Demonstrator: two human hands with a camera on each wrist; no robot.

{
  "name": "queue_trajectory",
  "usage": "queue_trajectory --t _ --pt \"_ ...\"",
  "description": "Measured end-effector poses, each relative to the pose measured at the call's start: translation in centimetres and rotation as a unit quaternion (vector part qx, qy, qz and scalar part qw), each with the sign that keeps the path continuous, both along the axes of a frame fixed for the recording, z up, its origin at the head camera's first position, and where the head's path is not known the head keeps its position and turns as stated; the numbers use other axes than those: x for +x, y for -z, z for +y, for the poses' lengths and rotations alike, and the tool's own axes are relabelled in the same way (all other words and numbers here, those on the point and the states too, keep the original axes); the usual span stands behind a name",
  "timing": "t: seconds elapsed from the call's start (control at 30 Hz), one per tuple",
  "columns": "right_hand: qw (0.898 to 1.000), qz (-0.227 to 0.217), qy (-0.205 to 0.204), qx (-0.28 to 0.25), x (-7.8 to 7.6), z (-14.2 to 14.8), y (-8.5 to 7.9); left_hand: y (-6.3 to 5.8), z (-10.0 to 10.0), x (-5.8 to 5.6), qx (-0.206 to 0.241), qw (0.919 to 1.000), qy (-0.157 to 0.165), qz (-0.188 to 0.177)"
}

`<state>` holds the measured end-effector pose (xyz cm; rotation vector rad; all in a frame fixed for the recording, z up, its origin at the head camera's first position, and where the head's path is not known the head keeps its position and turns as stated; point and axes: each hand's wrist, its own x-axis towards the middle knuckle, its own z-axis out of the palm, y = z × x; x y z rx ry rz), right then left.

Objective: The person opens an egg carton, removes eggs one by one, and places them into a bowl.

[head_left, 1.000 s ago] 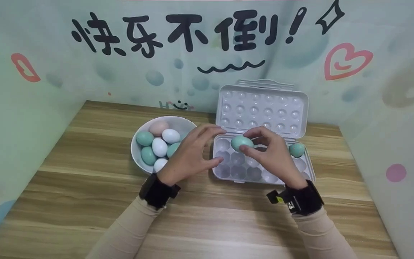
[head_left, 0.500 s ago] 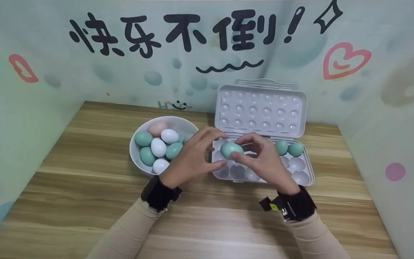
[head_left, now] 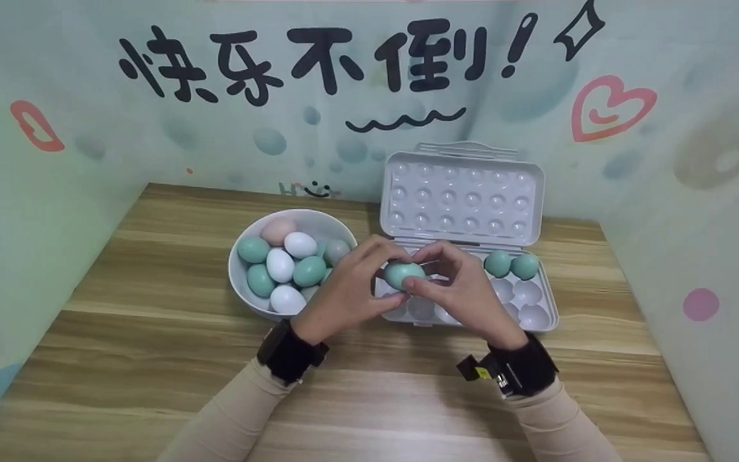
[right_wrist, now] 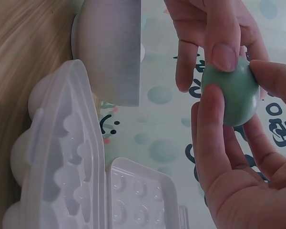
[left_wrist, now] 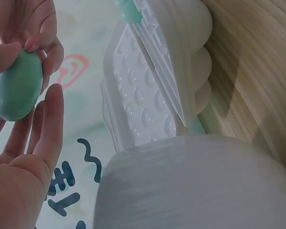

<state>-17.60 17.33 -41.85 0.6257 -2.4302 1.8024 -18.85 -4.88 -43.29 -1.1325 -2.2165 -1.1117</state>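
Note:
A pale green egg (head_left: 403, 276) is held above the egg carton between both hands. My right hand (head_left: 462, 289) pinches it from the right, thumb in front and fingers behind. My left hand (head_left: 350, 289) has its fingers and thumb around the egg's left end. In the right wrist view, the egg (right_wrist: 236, 95) shows with fingertips of both hands against it. The white plastic egg carton (head_left: 546, 295) stands with its lid up, partly hidden by my hands. Two green eggs (head_left: 511, 265) sit side by side in its back row at the right.
Left of the carton stands a white bowl (head_left: 236, 282) of white, green and pink eggs, partly covered by my left hand. The carton lid (head_left: 462, 196) leans back near the printed backdrop (head_left: 215, 141). All of this rests on a wood-grain table (head_left: 151, 359).
The egg has moved left and slightly down with my right hand. My left fingers and thumb have come to the egg. A second green egg in the carton has come into sight.

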Motion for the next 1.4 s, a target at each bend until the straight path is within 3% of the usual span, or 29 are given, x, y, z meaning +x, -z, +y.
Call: queue_trajectory --t 0.3,0.53,0.93,1.17,1.4 --pt "1.0 0.002 -0.011 0.006 -0.1 0.1 0.0 0.1 0.2 0.0 -0.003 0.9999 -0.009 0.006" --pt "1.0 -0.002 -0.019 -0.005 0.0 0.6 -0.3 -0.7 -1.0 -0.2 -0.012 0.9998 -0.014 -0.012" --pt "1.0 0.012 0.02 -0.013 -0.5 2.4 -0.8 -3.5 -7.6 -0.8 -0.063 0.9922 -0.078 -0.074" --pt "0.999 0.027 0.041 -0.019 -0.8 3.4 -1.2 -3.3 -11.1 -0.8 -0.076 0.9887 -0.085 -0.097" --pt "0.995 0.058 0.085 -0.01 -1.4 5.3 -1.6 -2.6 -14.2 -0.4 -0.12 0.9762 -0.101 -0.15"
